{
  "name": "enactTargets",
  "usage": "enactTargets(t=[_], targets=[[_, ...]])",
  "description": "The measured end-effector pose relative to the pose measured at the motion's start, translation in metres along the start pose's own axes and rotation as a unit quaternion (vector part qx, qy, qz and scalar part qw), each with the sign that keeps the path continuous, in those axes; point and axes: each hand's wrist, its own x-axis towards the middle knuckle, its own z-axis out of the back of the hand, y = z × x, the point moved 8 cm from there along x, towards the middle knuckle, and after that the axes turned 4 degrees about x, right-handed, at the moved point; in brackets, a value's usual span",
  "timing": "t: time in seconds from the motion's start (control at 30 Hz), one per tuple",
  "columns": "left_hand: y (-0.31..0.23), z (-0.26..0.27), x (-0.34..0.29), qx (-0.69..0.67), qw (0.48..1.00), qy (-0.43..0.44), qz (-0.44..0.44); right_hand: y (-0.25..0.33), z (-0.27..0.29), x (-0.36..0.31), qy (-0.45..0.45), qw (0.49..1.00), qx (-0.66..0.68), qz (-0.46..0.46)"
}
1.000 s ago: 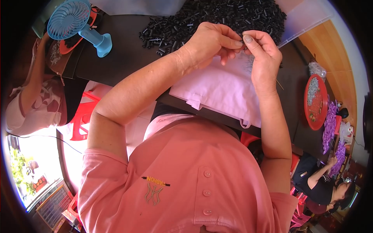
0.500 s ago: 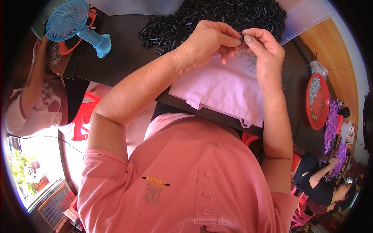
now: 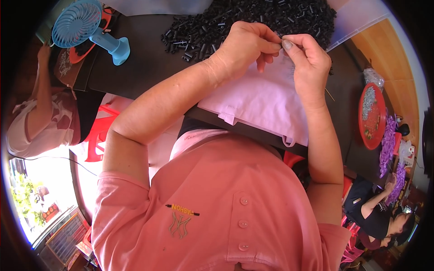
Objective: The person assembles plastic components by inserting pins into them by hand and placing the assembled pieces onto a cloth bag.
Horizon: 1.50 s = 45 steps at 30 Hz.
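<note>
My left hand (image 3: 246, 47) and my right hand (image 3: 307, 61) meet fingertip to fingertip above a pale lilac cloth (image 3: 266, 101) that lies on the dark table (image 3: 144, 58). Both pinch a tiny part between thumb and fingers; it is too small to make out. Just behind the hands lies a heap of small black tubes (image 3: 253, 18). My forearms reach up from my pink shirt (image 3: 217, 212).
A blue hand fan (image 3: 83, 27) stands at the table's far left. A red tray (image 3: 371, 115) with small grey parts sits at the right, purple pieces (image 3: 389, 144) beside it. One person sits at the left (image 3: 40, 117), another at the lower right (image 3: 375, 212).
My hands stay together over the cloth; only the fingertips have shifted slightly.
</note>
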Motion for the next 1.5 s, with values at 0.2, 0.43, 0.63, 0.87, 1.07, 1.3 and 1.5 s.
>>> enactTargets(t=[0.2, 0.43, 0.63, 0.87, 1.07, 1.3, 1.5], targets=[[0.004, 0.008, 0.000, -0.049, 0.998, -0.012, 0.029, -0.007, -0.012, -0.003, 0.044, 0.993, 0.091, -0.063], [0.012, 0.002, 0.005, -0.110, 0.993, -0.021, 0.040, 0.002, -0.013, -0.010, -0.041, 0.987, -0.120, 0.099], [0.007, -0.008, 0.001, -0.103, 0.992, 0.037, 0.057, 0.014, -0.004, -0.011, -0.061, 0.966, -0.168, 0.185], [0.005, -0.005, 0.002, -0.084, 0.996, 0.005, 0.008, 0.023, -0.010, -0.016, -0.038, 0.954, -0.189, 0.229], [0.005, -0.004, 0.001, -0.115, 0.993, 0.014, 0.026, 0.029, -0.012, -0.018, -0.020, 0.941, -0.203, 0.270], [-0.022, 0.009, 0.001, -0.006, 0.999, -0.030, -0.045, 0.009, -0.007, -0.004, -0.038, 0.981, -0.088, 0.169], [-0.164, 0.076, -0.036, 0.099, 0.936, -0.214, -0.261, 0.012, 0.055, 0.018, -0.121, 0.988, 0.095, 0.009]])
